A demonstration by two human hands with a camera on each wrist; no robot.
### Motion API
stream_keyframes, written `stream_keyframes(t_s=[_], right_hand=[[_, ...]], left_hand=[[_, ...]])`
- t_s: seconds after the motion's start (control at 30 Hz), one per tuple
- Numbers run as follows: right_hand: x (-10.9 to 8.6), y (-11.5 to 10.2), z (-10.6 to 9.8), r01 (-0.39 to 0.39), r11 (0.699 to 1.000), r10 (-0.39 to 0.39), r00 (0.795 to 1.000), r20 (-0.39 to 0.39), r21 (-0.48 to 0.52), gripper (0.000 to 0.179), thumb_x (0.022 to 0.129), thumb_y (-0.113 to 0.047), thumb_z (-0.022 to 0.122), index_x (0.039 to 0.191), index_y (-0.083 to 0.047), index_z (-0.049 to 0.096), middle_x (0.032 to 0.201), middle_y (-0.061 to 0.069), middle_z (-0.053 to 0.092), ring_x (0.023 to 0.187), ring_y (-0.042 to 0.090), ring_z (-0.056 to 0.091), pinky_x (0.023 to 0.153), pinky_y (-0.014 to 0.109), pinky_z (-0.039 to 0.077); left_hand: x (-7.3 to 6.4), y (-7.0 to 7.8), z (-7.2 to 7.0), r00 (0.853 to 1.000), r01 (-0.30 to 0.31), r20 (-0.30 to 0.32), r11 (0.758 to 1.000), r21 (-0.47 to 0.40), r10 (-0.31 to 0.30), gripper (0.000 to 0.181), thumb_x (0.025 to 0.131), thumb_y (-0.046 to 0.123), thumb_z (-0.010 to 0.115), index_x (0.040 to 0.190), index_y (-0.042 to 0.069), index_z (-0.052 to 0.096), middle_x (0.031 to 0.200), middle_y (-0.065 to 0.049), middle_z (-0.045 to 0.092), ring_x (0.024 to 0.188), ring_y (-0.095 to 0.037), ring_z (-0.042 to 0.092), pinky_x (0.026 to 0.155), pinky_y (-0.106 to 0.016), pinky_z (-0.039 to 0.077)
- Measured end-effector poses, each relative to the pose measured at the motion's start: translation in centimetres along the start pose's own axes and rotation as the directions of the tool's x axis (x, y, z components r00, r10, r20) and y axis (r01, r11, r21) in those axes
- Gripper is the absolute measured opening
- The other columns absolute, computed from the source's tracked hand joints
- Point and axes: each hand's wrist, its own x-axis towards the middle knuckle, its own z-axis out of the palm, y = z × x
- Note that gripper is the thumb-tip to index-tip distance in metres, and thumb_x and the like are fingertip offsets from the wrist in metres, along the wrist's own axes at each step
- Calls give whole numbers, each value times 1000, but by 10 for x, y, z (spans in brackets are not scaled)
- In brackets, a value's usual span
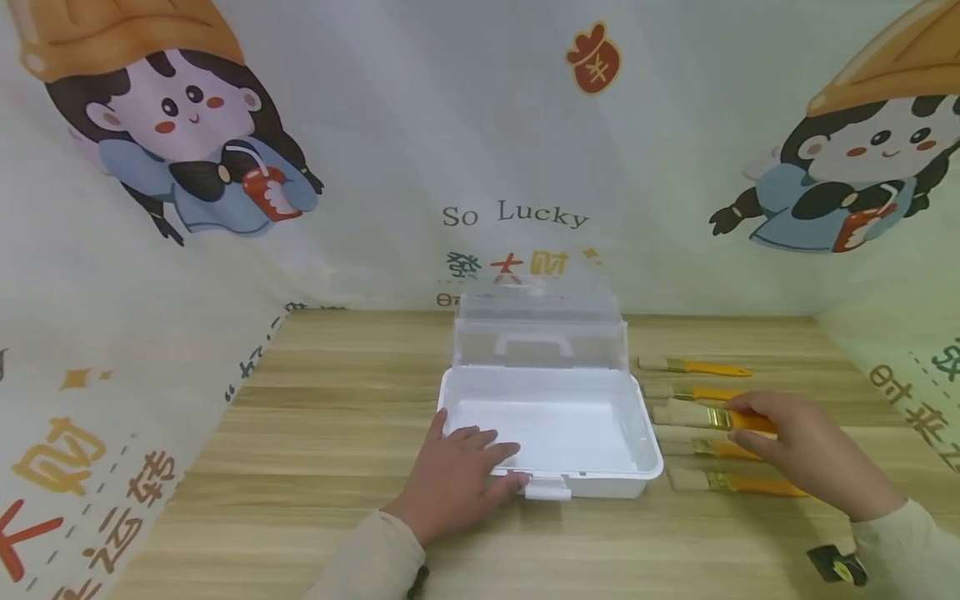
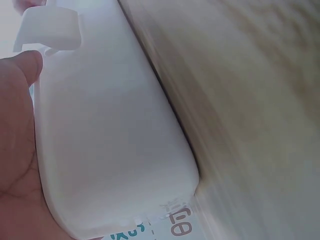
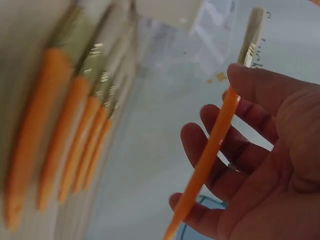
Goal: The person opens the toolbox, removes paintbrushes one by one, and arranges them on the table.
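A white plastic box [image 1: 551,486] with a clear lid [image 1: 540,342] raised at the back stands on the table. My left hand [image 1: 461,483] rests over its front left corner, fingers spread across the rim and thumb beside the front latch [image 2: 52,27]. To the right of the box, my right hand [image 1: 813,450] pinches a flat paintbrush [image 3: 220,127] by its orange handle near the metal ferrule. That brush is raised above the others, its pale bristles pointing toward the box in the head view.
Several more orange-handled paintbrushes [image 1: 765,485] lie in a row on the wooden table [image 1: 330,433], right of the box. A printed cloth [image 1: 390,125] hangs behind and at both sides. Below the right wrist sits a small black object [image 1: 836,565].
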Motion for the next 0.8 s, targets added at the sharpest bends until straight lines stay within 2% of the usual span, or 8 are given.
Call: stream_keyframes(t_s=[0.1, 0.2, 0.3, 0.4, 0.53, 0.7, 0.8], right_hand=[[-17, 11, 8, -33, 999, 33, 997, 69, 2, 28, 87, -12, 76, 112, -2, 70, 108, 11, 69, 96, 31, 66, 77, 48, 55], [-30, 18, 18, -24, 1000, 25, 993, 118, -6, 25, 86, -13, 77, 109, -7, 70, 105, 3, 68, 92, 22, 66, 75, 39, 56], [-40, 23, 29, 58, 996, -50, 991, 127, -62, 23, 81, -13, 80, 103, -12, 71, 99, -5, 67, 86, 11, 63, 72, 33, 55], [-46, 26, 38, 122, 987, -108, 985, 135, -100, 23, 78, -15, 83, 99, -15, 72, 97, -10, 66, 84, 4, 59, 72, 33, 54], [-49, 26, 45, 154, 982, -135, 978, 160, -110, 23, 78, -17, 83, 98, -17, 71, 95, -13, 64, 84, 2, 57, 74, 35, 53], [-50, 28, 47, 124, 987, -97, 968, 230, -105, 21, 80, -19, 81, 98, -16, 72, 97, -12, 65, 87, 5, 59, 77, 38, 54], [-51, 30, 46, 110, 990, -85, 966, 244, -90, 22, 80, -18, 81, 99, -15, 72, 98, -10, 66, 88, 7, 61, 77, 37, 54]], left_hand=[[-1, -1, -3, 1000, -4, -19, 1000, 4, 4, 52, 100, 61, 39, 127, 27, 68, 127, -3, 66, 119, -26, 60, 110, -65, 23], [-3, -2, -5, 1000, 0, -21, 1000, 10, 1, 52, 100, 61, 40, 127, 27, 68, 127, -3, 67, 119, -26, 60, 110, -65, 23], [-5, -3, -7, 1000, 2, -11, 1000, 8, -2, 52, 100, 62, 40, 128, 28, 67, 127, -2, 66, 119, -26, 60, 110, -65, 23], [-7, -2, -7, 1000, -1, -7, 1000, -3, 1, 53, 100, 62, 39, 128, 27, 67, 128, -3, 66, 120, -26, 59, 110, -65, 22], [-7, -2, -7, 1000, 3, -12, 1000, -6, -3, 52, 100, 62, 39, 128, 27, 67, 127, -3, 66, 120, -26, 59, 110, -65, 22], [-7, 0, -7, 1000, 1, -3, 1000, -6, -1, 52, 100, 61, 40, 128, 27, 67, 128, -3, 66, 119, -25, 60, 110, -65, 22], [-6, 0, -6, 1000, -3, 0, 1000, -10, 3, 52, 100, 61, 40, 129, 27, 67, 128, -3, 66, 120, -25, 59, 110, -64, 22]])
